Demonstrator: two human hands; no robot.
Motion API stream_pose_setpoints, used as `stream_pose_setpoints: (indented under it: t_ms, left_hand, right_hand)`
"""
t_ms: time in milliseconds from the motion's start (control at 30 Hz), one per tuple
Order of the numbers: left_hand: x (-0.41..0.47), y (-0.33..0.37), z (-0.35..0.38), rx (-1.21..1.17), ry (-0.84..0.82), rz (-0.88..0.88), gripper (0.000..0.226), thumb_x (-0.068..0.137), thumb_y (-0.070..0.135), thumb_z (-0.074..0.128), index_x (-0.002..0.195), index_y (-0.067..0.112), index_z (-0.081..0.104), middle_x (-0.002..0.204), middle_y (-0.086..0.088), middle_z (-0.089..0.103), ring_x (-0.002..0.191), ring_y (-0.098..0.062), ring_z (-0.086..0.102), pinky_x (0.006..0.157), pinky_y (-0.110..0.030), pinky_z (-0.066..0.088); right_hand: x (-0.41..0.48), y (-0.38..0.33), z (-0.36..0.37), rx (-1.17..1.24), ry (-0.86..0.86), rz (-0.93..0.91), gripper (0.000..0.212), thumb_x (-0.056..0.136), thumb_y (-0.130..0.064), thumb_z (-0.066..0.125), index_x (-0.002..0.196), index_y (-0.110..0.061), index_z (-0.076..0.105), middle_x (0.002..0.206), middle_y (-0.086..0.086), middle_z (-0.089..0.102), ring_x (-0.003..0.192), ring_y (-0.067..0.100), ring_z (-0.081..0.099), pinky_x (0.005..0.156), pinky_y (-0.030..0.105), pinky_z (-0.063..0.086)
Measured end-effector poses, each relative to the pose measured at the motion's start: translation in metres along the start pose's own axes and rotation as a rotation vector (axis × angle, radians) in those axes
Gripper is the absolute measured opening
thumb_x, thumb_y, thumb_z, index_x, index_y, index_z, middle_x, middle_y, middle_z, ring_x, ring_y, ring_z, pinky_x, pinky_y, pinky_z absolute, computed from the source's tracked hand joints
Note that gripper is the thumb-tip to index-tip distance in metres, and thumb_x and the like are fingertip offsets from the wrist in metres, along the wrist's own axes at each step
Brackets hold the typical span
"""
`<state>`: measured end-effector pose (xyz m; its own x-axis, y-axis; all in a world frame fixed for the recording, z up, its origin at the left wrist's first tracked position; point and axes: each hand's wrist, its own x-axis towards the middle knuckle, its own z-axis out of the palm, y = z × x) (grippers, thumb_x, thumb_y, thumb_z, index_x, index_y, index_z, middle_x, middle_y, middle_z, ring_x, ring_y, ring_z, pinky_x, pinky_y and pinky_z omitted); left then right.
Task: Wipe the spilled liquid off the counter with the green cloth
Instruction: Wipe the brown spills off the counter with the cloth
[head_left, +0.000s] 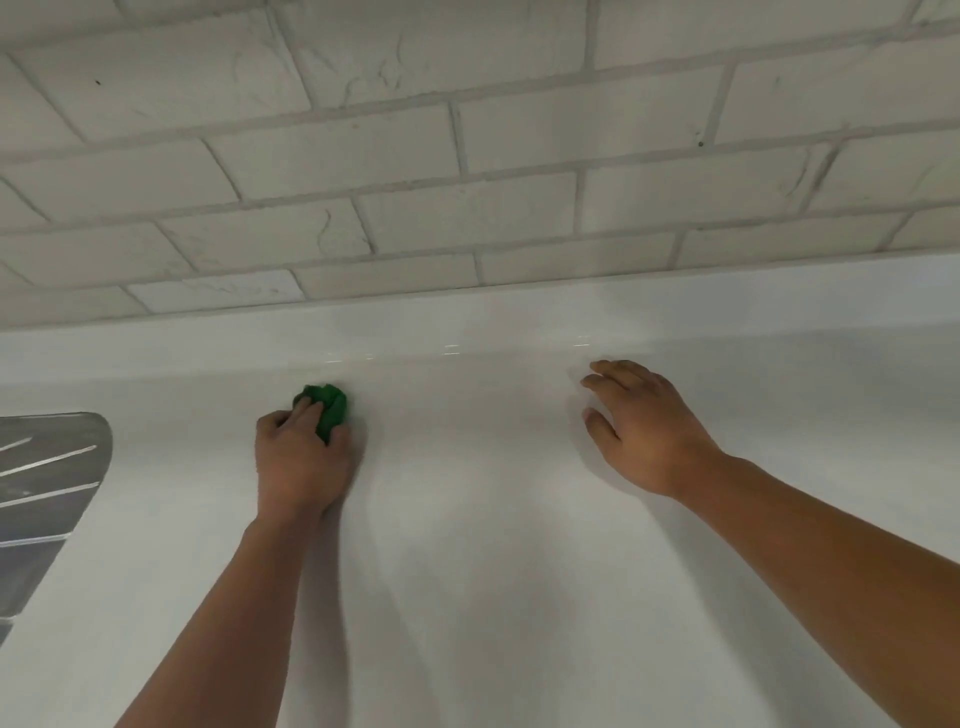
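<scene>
Head view: left hand (301, 457) grips bunched green cloth (326, 408) on white counter (467, 571), near the backsplash ledge (467, 322); right hand (644, 426) flat on counter, fingers relaxed, well right of cloth. Metal drainer (47, 478) left of cloth.

A green cloth (326, 408), a plain white tabletop (493, 545), a white brick-patterned wall (467, 156) and a ribbed grey drainer (47, 478) are seen.

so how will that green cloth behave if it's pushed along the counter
The green cloth is bunched into a wad under the left hand, so it's probably soft and floppy. It looks light. On the smooth glossy counter it should slide easily.
</scene>
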<state>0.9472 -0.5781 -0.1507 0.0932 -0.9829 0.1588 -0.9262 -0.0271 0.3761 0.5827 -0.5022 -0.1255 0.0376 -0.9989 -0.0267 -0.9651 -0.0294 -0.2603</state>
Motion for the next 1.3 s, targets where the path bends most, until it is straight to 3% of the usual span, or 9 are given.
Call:
stream_pose_setpoints:
  t_ms: [100,267,467,667,767,900,1000,1133,1300]
  left_hand:
    - [0.014,-0.033,-0.014,0.049,0.038,-0.186,0.039,0.091,0.038,0.041,0.106,0.01,0.062,0.104,-0.012,0.064,0.117,-0.035,0.039,0.099,-0.041,0.04]
    - [0.052,-0.031,-0.024,0.084,-0.016,-0.32,0.042,0.096,0.032,0.042,0.124,0.003,0.055,0.121,-0.025,0.052,0.126,-0.041,0.037,0.101,-0.047,0.04]
    - [0.06,0.021,-0.005,0.13,-0.087,-0.135,0.048,0.098,0.036,0.044,0.133,0.004,0.053,0.13,-0.024,0.051,0.127,-0.04,0.038,0.101,-0.044,0.038]
    - [0.026,0.106,0.043,0.17,-0.121,0.08,0.042,0.09,0.046,0.044,0.107,0.01,0.06,0.109,-0.011,0.062,0.113,-0.035,0.043,0.09,-0.042,0.04]
    - [0.002,0.163,0.064,0.14,-0.149,0.174,0.043,0.09,0.046,0.042,0.104,0.01,0.059,0.111,-0.01,0.061,0.112,-0.034,0.043,0.091,-0.043,0.04]
    - [-0.025,0.222,0.088,0.116,-0.197,0.277,0.043,0.091,0.045,0.042,0.11,0.011,0.059,0.118,-0.007,0.061,0.116,-0.032,0.041,0.094,-0.043,0.038]
    - [-0.043,0.267,0.102,0.085,-0.262,0.366,0.048,0.094,0.045,0.043,0.127,0.012,0.056,0.135,-0.004,0.055,0.125,-0.03,0.036,0.101,-0.041,0.034]
    - [-0.093,0.331,0.108,-0.109,-0.386,0.469,0.048,0.097,0.039,0.047,0.141,0.018,0.05,0.139,-0.004,0.048,0.134,-0.023,0.031,0.108,-0.032,0.029]
    - [-0.195,0.402,0.12,-0.303,-0.503,0.642,0.052,0.089,0.037,0.045,0.138,0.022,0.056,0.141,0.0,0.054,0.131,-0.019,0.036,0.108,-0.027,0.031]
  right_hand:
    - [0.006,-0.011,0.002,0.013,0.021,-0.032,0.075,0.087,-0.053,0.014,0.143,-0.017,0.048,0.155,0.004,0.04,0.146,0.022,0.029,0.118,0.037,0.02]
    - [0.007,-0.019,0.006,0.044,0.048,-0.036,0.062,0.091,-0.044,0.028,0.142,-0.016,0.05,0.153,0.004,0.042,0.146,0.023,0.03,0.118,0.037,0.02]
    - [-0.008,-0.011,0.003,0.058,0.064,-0.044,0.055,0.092,-0.038,0.034,0.139,-0.016,0.053,0.152,0.004,0.044,0.144,0.022,0.032,0.118,0.038,0.023]
    - [-0.038,0.019,-0.013,0.037,0.07,0.022,0.049,0.098,-0.035,0.037,0.143,-0.018,0.049,0.155,0.002,0.039,0.146,0.021,0.029,0.118,0.036,0.019]
    - [-0.061,0.041,-0.021,0.041,0.108,0.048,0.052,0.094,-0.037,0.035,0.139,-0.016,0.053,0.152,0.004,0.044,0.143,0.023,0.034,0.117,0.04,0.026]
    - [-0.096,0.073,-0.028,0.034,0.179,0.067,0.042,0.096,-0.028,0.046,0.132,-0.011,0.059,0.145,0.009,0.051,0.136,0.028,0.044,0.111,0.043,0.033]
    - [-0.127,0.11,-0.036,0.03,0.195,0.118,0.038,0.097,-0.021,0.055,0.134,-0.013,0.058,0.147,0.008,0.05,0.138,0.027,0.042,0.113,0.042,0.031]
    - [-0.18,0.166,-0.049,0.051,0.195,0.214,0.041,0.099,-0.026,0.05,0.139,-0.017,0.053,0.151,0.003,0.044,0.142,0.022,0.034,0.118,0.039,0.025]
    - [-0.247,0.22,-0.065,0.087,0.156,0.275,0.042,0.099,-0.028,0.047,0.141,-0.02,0.051,0.153,0.001,0.042,0.144,0.019,0.031,0.12,0.036,0.022]
